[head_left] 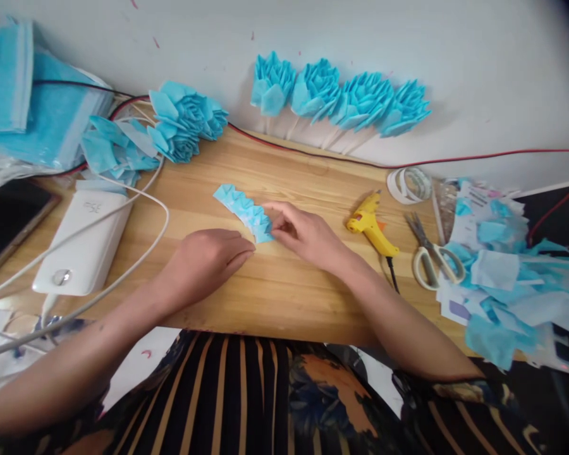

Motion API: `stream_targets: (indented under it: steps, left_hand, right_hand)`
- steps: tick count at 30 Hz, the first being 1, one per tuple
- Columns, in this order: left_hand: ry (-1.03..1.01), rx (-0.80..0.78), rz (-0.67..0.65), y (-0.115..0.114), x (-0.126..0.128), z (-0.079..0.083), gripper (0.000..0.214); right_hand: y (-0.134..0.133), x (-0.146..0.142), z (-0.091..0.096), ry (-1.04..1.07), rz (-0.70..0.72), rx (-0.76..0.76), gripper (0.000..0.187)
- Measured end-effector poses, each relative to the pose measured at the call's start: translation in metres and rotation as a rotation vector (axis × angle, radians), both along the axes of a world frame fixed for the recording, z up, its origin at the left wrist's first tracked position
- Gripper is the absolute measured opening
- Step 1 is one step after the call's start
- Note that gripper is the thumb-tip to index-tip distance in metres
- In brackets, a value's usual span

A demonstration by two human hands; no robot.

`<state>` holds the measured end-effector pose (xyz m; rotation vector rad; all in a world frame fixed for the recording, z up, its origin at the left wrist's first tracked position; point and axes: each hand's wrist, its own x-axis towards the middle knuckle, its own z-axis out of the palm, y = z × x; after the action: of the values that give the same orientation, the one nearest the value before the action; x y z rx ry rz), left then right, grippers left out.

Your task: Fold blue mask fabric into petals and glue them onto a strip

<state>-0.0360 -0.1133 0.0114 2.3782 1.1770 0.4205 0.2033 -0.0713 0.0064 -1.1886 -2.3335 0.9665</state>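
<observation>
A light-blue strip (244, 212) with a zigzag row of folded points lies slantwise on the wooden table, in the middle of the view. It looks like thin mask fabric. At its near right end, my right hand (308, 234) is closed, thumb and fingertips at the strip's edge. My left hand (215, 253) is just below the strip, fingers pressed together in a pinch. Whatever it may hold at the fingertips is too small to make out.
A yellow glue gun (372, 224), scissors (434, 253) and a white tape roll (409, 185) lie to the right, beside blue fabric scraps (497, 272). Blue fabric flowers (315, 88) lean on the wall. A white power bank (83, 237), cables and a phone (12, 221) are left.
</observation>
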Motion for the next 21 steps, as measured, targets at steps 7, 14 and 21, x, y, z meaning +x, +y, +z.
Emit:
stream_targets:
  steps: [7, 14, 21]
  left_hand:
    - [0.051, 0.062, 0.053, -0.011, 0.003, -0.011, 0.033]
    - [0.044, 0.079, 0.09, -0.015, 0.006, -0.023, 0.036]
    - [0.073, 0.131, 0.108, -0.016, 0.009, -0.03, 0.039]
  right_hand:
    - [-0.008, 0.008, -0.004, 0.032, -0.13, 0.121, 0.042]
    - [-0.011, 0.006, -0.016, 0.039, -0.075, 0.229, 0.039]
    - [-0.004, -0.002, -0.019, 0.006, -0.021, 0.219, 0.042]
